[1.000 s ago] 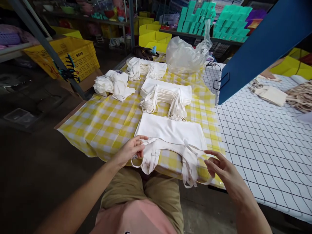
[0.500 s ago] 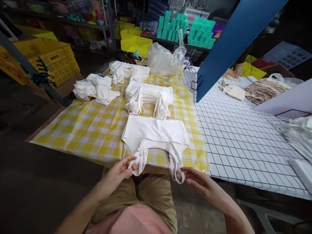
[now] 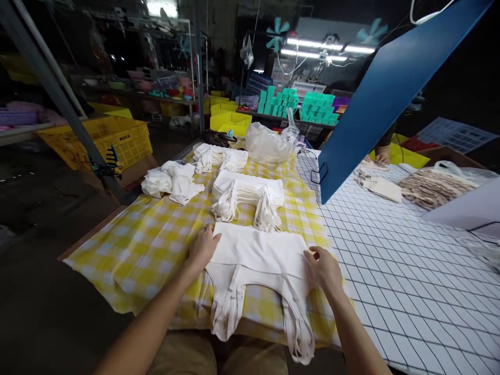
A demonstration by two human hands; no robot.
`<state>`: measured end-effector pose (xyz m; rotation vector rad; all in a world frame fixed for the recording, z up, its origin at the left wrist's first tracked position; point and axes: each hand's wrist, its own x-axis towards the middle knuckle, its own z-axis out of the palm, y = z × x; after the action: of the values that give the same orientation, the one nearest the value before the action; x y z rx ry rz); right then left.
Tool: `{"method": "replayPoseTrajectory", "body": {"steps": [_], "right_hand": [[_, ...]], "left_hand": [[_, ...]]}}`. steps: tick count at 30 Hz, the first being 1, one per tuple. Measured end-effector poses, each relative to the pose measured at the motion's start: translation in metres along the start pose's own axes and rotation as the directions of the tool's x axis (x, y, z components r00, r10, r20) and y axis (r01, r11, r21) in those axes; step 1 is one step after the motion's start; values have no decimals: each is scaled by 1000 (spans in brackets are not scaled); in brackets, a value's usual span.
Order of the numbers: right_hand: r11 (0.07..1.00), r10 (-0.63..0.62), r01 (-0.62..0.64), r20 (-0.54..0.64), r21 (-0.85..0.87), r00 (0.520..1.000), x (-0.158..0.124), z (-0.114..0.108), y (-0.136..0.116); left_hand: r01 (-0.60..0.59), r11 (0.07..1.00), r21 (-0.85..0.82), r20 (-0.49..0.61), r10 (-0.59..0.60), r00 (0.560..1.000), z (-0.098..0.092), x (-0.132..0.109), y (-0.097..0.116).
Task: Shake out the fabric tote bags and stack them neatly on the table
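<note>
A small stack of white strappy tops [image 3: 258, 250] lies flat in front of me, its body edge away from me and its straps hanging over the table's near edge. My left hand [image 3: 205, 246] is closed at the far left corner of the stack, thumb on the cloth. My right hand [image 3: 323, 266] pinches the right side edge, with thumb and forefinger close together. Just beyond them sits a thicker pile of white tops [image 3: 250, 190], folded, with bunched straps toward me.
Further back are another white pile [image 3: 222, 156], crumpled white cloth [image 3: 170, 179] and a clear plastic bag [image 3: 269, 141]. The yellow checked cloth [image 3: 156, 245] covers this table. A blue panel [image 3: 375, 104] rises at right, beside a white grid-patterned surface [image 3: 375, 250]. Another person's hand [image 3: 383, 155] shows behind it.
Both my hands have moved from the straps at the near edge up to the sides of the tops' body. The view has tilted upward.
</note>
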<state>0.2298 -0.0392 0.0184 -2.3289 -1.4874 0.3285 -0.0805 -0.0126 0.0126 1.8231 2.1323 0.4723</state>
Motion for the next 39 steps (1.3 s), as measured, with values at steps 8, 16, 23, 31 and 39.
{"method": "replayPoseTrajectory", "body": {"steps": [8, 16, 23, 31, 39], "right_hand": [[991, -127, 113, -245, -72, 961, 2, 34, -5], [973, -229, 214, -360, -81, 904, 4, 45, 3], [976, -95, 124, -165, 177, 982, 7, 34, -1], [916, -42, 30, 20, 399, 999, 22, 14, -8], [708, -255, 101, 118, 699, 960, 19, -19, -11]], "left_hand": [[17, 1000, -4, -92, -17, 996, 10, 1, 3], [4, 997, -75, -154, -15, 988, 14, 9, 4], [42, 972, -233, -75, -61, 995, 10, 25, -3], [-70, 813, -578, -90, 23, 996, 11, 32, -12], [-117, 736, -666, -115, 54, 992, -11, 24, -7]]}}
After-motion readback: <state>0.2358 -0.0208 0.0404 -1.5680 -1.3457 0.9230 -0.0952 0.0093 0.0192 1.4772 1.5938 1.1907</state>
